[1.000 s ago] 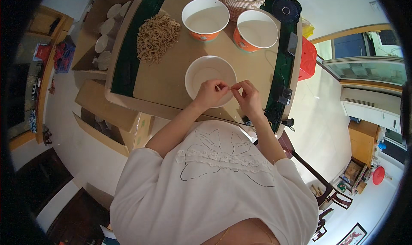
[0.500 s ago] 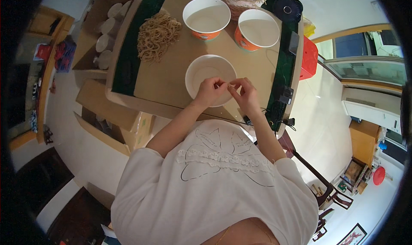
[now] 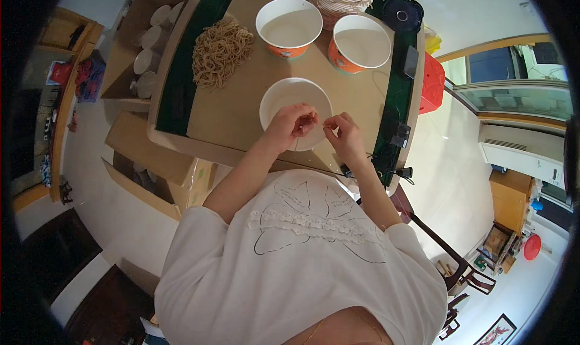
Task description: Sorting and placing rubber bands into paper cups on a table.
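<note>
My left hand is curled over the near white paper bucket, its fingers closed. A thin cord hangs beneath that hand and seems held in it. Close by on the right, my right hand pinches thumb and fingertips together at the bucket's right rim; whatever it holds is too small to make out. A narrow gap separates the two hands. Farther back stand two orange paper buckets with white insides, one in the middle and one to the right. A tangled heap of tan cords lies at the left.
Brown cardboard covers the middle of the green-topped table. A stack of ringed, striped pieces stands at the back beside a dark round object. Cables and a small black device line the right edge. Open cardboard boxes stand left; a red stool right.
My hands, which met at the fingertips over the bucket, have come apart. The left has turned and curled in, and a thin cord shows below it. The right stays pinched.
</note>
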`<state>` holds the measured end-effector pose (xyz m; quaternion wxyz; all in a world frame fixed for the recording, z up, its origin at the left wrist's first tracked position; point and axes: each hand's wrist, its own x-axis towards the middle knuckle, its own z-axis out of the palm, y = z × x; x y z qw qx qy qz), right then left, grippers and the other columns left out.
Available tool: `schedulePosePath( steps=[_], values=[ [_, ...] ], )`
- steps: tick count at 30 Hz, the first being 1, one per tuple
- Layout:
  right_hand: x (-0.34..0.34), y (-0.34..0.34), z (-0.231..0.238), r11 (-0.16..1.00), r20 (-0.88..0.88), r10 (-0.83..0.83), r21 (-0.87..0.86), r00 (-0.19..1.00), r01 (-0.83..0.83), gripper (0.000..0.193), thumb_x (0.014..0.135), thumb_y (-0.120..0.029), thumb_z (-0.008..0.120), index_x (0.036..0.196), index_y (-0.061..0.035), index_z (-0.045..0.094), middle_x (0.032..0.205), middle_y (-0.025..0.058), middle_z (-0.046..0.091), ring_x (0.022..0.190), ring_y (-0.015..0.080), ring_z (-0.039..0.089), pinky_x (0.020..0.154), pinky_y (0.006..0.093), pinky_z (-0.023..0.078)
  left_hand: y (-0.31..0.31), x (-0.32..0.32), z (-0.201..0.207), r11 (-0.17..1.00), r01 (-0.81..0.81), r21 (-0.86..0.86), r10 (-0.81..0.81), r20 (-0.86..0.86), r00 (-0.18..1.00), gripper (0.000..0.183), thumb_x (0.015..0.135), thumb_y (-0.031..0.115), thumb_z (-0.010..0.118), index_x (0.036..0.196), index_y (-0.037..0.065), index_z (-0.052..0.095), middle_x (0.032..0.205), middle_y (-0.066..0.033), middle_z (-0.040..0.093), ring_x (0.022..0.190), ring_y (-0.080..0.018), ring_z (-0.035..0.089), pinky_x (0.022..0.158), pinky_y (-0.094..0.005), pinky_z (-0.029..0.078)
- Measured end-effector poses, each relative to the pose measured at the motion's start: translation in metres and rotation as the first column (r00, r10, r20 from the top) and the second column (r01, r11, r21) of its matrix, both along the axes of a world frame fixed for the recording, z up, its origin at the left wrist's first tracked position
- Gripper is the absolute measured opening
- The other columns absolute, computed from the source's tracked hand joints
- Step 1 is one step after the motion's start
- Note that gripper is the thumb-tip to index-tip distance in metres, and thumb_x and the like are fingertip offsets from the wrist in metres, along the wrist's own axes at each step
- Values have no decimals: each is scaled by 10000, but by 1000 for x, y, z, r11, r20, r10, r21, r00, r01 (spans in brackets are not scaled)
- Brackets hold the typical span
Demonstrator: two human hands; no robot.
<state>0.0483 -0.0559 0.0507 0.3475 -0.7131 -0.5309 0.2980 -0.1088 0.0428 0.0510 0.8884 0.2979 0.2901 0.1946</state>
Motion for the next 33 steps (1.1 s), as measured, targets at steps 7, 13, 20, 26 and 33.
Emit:
schedulePosePath(
  steps=[7,13,20,26,33],
  values=[
    [0,3,5,998,35,60,10,998,-60,90,737,-33,644,822,-34,614,798,110,557,716,248,602,645,328,486,0,-2,-41,640,-4,768,384,-315,868,275,882,244,514,767,1,571,703,-68,588,600,-151,554,542,-285,440],
    [-4,11,19,999,156,16,44,988,-23,188,755,-35,646,937,-43,601,847,89,597,722,215,613,650,306,490,18,-8,-5,716,104,690,248,-391,886,301,889,267,543,785,-14,572,714,-78,618,645,-153,577,619,-292,463],
    [-11,24,-8,998,-409,-55,-25,911,49,260,758,-93,690,990,-46,583,946,35,629,653,96,556,583,241,466,18,-8,-1,770,111,629,196,-398,896,312,900,274,531,761,-4,553,688,-59,595,615,-113,534,594,-278,450],
    [-22,26,16,997,-193,9,72,981,6,228,786,-91,667,997,-41,599,782,37,626,559,96,495,543,258,448,23,-20,11,844,0,536,212,-333,919,270,916,235,512,759,17,539,667,-29,571,576,-83,493,541,-243,419],
    [-21,29,-15,999,-343,-12,29,939,23,170,806,-95,644,959,-33,607,741,40,605,550,88,486,538,249,435,24,-26,1,755,39,655,320,-420,849,142,895,178,521,848,46,542,714,-23,557,635,-96,494,608,-248,431]
  ],
)
